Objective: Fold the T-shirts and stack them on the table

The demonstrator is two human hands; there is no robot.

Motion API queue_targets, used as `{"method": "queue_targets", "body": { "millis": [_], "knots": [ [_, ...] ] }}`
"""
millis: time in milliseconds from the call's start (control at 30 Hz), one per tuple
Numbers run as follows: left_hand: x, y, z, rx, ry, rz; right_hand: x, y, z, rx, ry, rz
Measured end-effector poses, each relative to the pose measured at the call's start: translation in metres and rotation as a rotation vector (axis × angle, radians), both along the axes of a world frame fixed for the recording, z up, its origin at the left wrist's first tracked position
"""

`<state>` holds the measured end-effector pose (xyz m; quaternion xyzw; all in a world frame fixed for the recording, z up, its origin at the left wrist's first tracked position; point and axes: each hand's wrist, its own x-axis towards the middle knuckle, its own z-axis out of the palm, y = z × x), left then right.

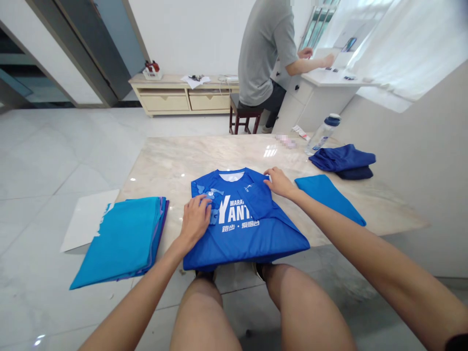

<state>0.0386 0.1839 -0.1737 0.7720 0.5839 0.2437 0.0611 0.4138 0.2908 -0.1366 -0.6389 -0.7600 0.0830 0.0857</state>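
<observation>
A blue T-shirt with white lettering lies front up before me, its neckline away from me and its right-side sleeve folded inward over the chest. My left hand rests on the left part of its front, fingers stretched out over the printed pattern. At the shirt's upper right shoulder is my right hand, its thumb and fingers apart and touching the edge. The shirt's lower hem hangs at the table's near edge.
Folded turquoise cloths are stacked at left on the marble-look table, by a white board. Right lie a folded turquoise cloth, dark blue garments, and a clear bottle. A person sits beyond.
</observation>
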Motion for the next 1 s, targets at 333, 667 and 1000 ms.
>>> {"method": "queue_targets", "body": {
  "millis": [333, 667, 1000],
  "knots": [
    [-0.048, 0.161, 0.023, -0.483, -0.084, 0.063, 0.015, 0.086, 0.006, -0.504, 0.128, -0.020],
    [-0.038, 0.171, 0.053, -0.738, 0.269, -0.233, 0.005, 0.099, 0.016, -0.475, -0.191, 0.292],
    [-0.036, 0.215, 0.102, -0.405, 0.309, 0.138, 0.004, 0.127, 0.045, 0.043, -0.127, -0.144]
  ]
}}
